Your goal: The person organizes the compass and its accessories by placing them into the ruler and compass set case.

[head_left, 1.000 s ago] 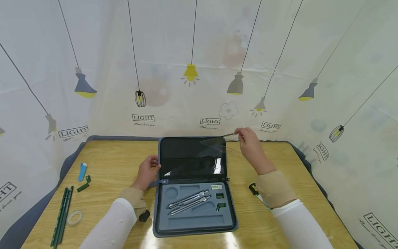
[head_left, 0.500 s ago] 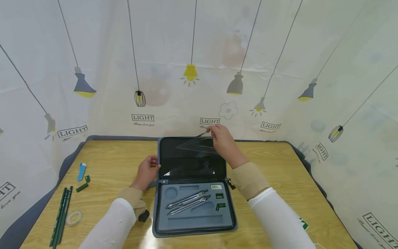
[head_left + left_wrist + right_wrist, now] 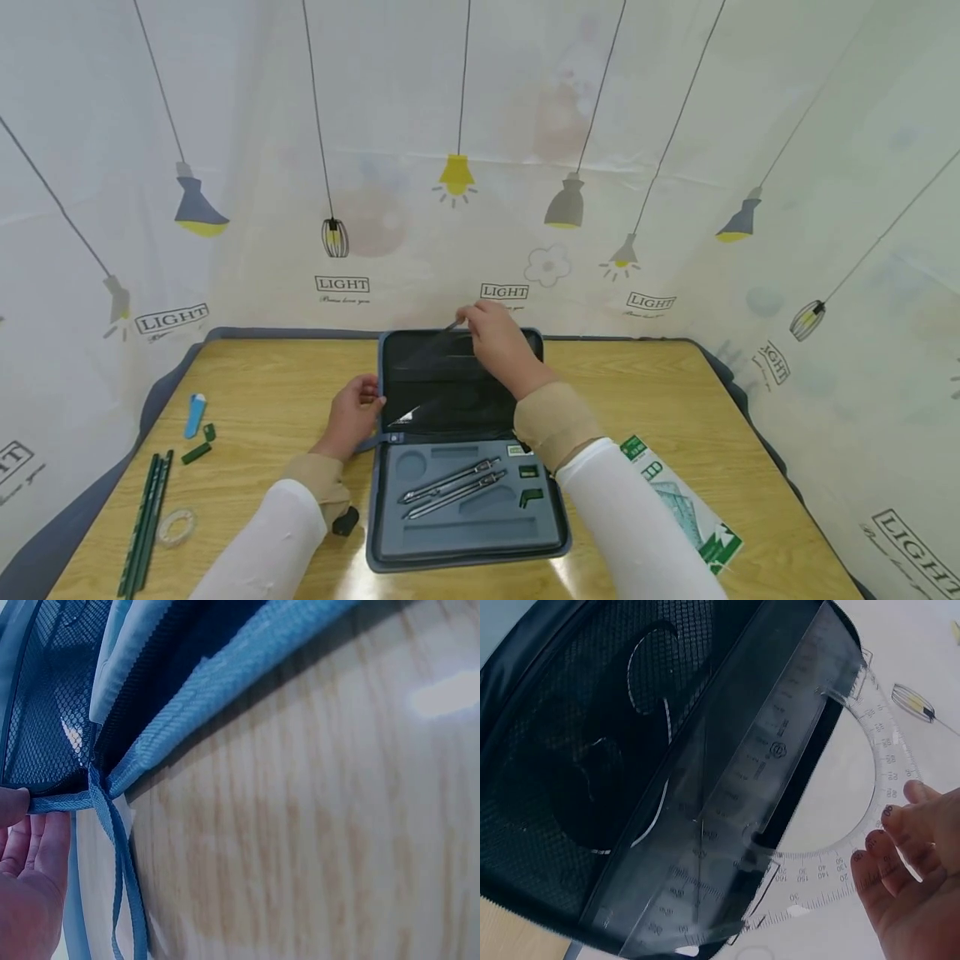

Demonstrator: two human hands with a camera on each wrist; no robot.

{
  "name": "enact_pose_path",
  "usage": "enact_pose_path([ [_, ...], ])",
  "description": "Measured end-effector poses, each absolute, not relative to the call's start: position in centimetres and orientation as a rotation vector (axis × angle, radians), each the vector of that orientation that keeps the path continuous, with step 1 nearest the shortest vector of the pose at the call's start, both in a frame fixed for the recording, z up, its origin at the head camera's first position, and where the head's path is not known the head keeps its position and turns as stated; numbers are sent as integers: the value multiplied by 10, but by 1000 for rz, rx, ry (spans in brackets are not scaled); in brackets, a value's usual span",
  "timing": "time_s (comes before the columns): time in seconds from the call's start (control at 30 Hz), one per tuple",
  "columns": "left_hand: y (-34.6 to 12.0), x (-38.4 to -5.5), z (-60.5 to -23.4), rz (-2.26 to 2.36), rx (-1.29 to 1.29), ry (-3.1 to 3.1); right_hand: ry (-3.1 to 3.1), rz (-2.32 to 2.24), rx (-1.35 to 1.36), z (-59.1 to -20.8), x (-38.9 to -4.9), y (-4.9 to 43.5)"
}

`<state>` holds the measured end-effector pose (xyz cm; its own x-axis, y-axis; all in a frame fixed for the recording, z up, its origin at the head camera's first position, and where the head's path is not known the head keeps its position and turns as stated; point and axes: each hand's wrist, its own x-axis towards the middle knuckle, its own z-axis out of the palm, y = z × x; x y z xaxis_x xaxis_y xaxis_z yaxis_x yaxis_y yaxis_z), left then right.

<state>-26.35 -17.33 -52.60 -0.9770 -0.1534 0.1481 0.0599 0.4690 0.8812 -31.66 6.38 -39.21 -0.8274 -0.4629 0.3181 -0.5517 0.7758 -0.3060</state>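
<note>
A blue-grey zip case [image 3: 465, 530] lies unfolded on the table, its dark mesh-pocketed lid [image 3: 431, 400] at the back. My left hand [image 3: 352, 417] pinches the lid's left edge; in the left wrist view its thumb is above the edge and its fingers are below. At the lid's far edge, my right hand [image 3: 501, 342] pinches a clear protractor [image 3: 802, 874]. Part of the protractor overlaps the dark lid; whether it sits inside the pocket, I cannot tell. Two silver compass-like tools [image 3: 453, 487] lie in the tray, near an eraser [image 3: 519, 450] and two small green pieces [image 3: 528, 472].
At left on the wooden table [image 3: 255, 400] are several dark green pencils [image 3: 146, 521], a clear ring [image 3: 176, 527], a blue tool [image 3: 195, 415] and two green bits [image 3: 197, 452]. A green-white printed packet [image 3: 678, 500] lies at right, partly behind the right sleeve.
My right hand has moved left with the protractor, from beyond the lid's right corner to over its far edge. The packet has come into sight. My left hand stays put.
</note>
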Motion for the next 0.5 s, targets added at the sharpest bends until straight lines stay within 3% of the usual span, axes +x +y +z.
enact_pose_path([
  [0.5, -173, -261, -525, -1556, 56, -2479, -2885, 467, 730, -403, -322, 50],
])
